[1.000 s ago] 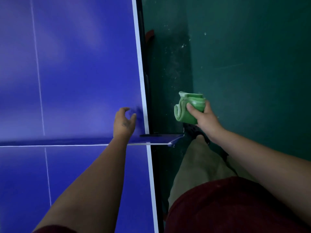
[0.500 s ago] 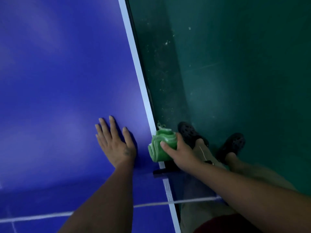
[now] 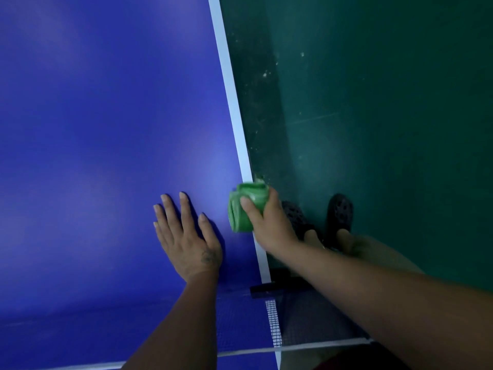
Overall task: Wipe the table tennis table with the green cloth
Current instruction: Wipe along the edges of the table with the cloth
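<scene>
The blue table tennis table (image 3: pixel 106 129) fills the left of the head view, its white side line running down to the net. My left hand (image 3: pixel 186 236) lies flat on the blue surface with fingers spread, just past the net. My right hand (image 3: pixel 269 225) grips the folded green cloth (image 3: pixel 244 209) at the table's right edge, over the white line. My thumb crosses the front of the cloth and my fingers wrap its far side.
The net (image 3: pixel 272 324) and its black clamp (image 3: pixel 264 288) cross the bottom, under both forearms. Right of the table is dark green floor (image 3: pixel 386 102) with pale specks. My two feet in dark perforated clogs (image 3: pixel 340 212) stand beside the table edge.
My right hand has brought the green cloth from beside the table onto its right edge. My left hand went from curled at the net to flat on the blue surface.
</scene>
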Demonstrator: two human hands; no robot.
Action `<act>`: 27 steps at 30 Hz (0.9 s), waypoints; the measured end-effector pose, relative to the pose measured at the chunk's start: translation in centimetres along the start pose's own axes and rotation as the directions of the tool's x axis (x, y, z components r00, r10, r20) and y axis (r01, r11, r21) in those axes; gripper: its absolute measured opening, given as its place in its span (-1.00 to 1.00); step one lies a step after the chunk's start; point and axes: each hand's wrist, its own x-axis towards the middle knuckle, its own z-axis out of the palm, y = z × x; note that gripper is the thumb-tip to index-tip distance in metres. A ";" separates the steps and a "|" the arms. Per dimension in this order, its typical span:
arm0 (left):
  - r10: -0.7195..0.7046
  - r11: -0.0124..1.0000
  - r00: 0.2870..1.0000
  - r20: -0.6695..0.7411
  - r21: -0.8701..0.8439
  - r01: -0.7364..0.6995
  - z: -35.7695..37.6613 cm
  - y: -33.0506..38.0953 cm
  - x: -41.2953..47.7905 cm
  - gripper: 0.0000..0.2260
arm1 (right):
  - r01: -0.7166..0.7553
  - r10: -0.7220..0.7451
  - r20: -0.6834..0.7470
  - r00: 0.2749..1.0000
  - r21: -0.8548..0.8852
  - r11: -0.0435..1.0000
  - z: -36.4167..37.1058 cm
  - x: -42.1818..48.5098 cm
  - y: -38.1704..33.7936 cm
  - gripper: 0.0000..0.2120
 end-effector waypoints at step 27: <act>-0.159 0.985 0.987 0.019 0.075 0.157 3.5 10.7 27.5 -0.47 | -0.202 0.180 0.129 0.975 0.181 0.963 -0.9 0.0 -0.6 0.10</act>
